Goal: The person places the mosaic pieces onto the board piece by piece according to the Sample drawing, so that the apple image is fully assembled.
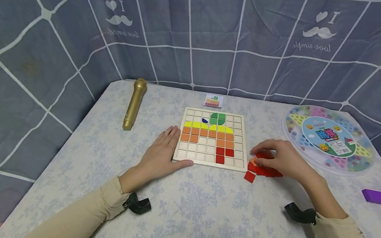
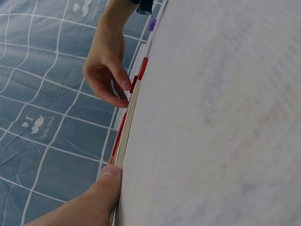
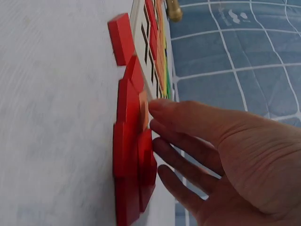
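My left hand (image 1: pixel 160 150) lies flat at the left edge of a wooden grid board (image 1: pixel 201 149), fingers straight, thumb along the near edge. In the left wrist view its thumb (image 2: pixel 110 181) presses against the board's side. Green, blue, yellow, orange and red tiles fill part of the grid; three red tiles (image 1: pixel 220 151) sit in its lower rows. Right of the board, my right hand (image 1: pixel 282 157) hovers over a pile of red tiles (image 3: pixel 126 155). Its thumb and fingertips are right at an orange tile (image 3: pixel 143 111) lying on the pile, fingers loosely bent and apart.
A single red tile (image 1: pixel 249 177) lies near the board's corner. Behind the board is a small picture card (image 1: pixel 213 100). A gold microphone (image 1: pixel 134 105) lies at left; a round bead case (image 1: pixel 363 133) and a purple block (image 1: pixel 377 197) are at right.
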Demonstrator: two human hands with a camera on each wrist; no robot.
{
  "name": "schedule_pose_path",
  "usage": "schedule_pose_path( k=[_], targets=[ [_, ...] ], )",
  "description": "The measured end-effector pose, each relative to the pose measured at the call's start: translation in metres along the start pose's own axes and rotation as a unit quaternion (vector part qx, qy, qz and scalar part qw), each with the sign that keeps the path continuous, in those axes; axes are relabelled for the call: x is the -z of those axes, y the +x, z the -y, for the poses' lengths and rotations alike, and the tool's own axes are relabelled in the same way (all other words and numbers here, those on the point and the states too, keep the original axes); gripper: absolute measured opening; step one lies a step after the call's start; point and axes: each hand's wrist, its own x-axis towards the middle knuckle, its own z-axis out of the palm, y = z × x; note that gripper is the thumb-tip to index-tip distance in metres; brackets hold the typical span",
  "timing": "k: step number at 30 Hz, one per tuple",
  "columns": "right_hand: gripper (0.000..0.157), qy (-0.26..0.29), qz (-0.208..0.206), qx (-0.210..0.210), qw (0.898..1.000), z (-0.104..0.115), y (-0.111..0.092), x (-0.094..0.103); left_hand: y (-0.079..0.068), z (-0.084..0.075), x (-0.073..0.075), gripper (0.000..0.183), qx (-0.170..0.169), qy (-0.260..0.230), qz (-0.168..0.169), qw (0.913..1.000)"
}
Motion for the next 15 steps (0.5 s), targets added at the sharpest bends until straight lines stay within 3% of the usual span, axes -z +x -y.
schedule_pose_path(
  k=[9, 15],
  targets=[
    [0.031, 0.013, 0.023, 0.028, 0.999, -0.0071, -0.005, -0.0004, -0.0003, 0.0021, -0.002, 0.117, 0.001, 0.003, -0.004, 1.0],
    [0.029, -0.002, -0.001, 0.043, 0.999, -0.0074, -0.0064, -0.0053, 0.0003, 0.0011, -0.003, 0.117, 0.001, 0.004, -0.004, 1.0]
  ],
)
